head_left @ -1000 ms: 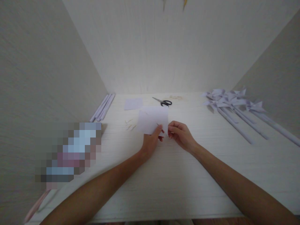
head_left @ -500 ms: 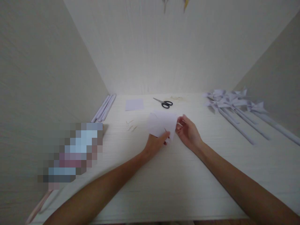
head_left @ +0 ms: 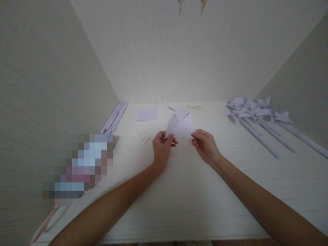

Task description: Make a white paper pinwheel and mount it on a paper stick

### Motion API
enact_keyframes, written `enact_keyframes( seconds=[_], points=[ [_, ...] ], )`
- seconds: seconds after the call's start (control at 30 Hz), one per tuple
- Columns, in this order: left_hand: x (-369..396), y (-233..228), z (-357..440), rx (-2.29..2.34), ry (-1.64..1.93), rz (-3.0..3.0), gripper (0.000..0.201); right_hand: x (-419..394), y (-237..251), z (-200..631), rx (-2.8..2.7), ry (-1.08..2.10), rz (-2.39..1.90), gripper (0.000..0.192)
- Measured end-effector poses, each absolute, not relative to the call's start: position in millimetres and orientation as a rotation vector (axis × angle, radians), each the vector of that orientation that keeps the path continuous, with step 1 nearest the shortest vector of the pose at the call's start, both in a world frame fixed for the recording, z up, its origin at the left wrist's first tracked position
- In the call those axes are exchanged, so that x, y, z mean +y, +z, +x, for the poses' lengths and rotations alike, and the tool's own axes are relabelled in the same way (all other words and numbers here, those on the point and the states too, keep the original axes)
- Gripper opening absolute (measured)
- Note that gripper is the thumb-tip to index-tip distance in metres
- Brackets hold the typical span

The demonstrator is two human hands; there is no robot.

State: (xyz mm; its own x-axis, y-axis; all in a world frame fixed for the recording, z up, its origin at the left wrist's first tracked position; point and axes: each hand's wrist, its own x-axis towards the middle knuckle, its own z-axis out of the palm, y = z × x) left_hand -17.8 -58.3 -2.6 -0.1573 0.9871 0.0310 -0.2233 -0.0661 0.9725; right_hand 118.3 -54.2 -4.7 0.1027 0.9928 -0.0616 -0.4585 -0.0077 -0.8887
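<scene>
My left hand [head_left: 162,148] and my right hand [head_left: 205,145] together hold a pale lilac paper sheet [head_left: 180,125] above the middle of the white table [head_left: 179,191]. The left fingers pinch its lower left corner, the right fingers its lower right edge. The sheet is lifted and bent, with flaps standing up. It hides most of the black scissors [head_left: 171,108] lying behind it; only a blade tip shows.
A flat lilac paper square [head_left: 147,113] lies at the back. Rolled paper sticks [head_left: 113,118] lie along the left wall. Several finished paper pinwheels [head_left: 252,111] lie at the right. Small wooden bits [head_left: 143,137] lie left of my hands. A blurred patch is at the left.
The sheet has been raised and turned from lying nearly flat to standing bent between both hands. It now covers the scissors. My left hand shifted left along the paper's edge.
</scene>
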Motion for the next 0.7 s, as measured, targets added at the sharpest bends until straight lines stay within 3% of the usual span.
enact_keyframes(
  seconds=[0.4, 0.7],
  points=[
    [-61, -4, -14, 0.97, 1.378, 0.856, 0.02, -67, -8, 105, -1.147, 1.292, -1.073, 0.019],
    [-61, -7, -11, 1.11, 1.424, 0.825, 0.02, -70, -3, 100, -1.275, 1.237, -1.115, 0.014]
  ],
)
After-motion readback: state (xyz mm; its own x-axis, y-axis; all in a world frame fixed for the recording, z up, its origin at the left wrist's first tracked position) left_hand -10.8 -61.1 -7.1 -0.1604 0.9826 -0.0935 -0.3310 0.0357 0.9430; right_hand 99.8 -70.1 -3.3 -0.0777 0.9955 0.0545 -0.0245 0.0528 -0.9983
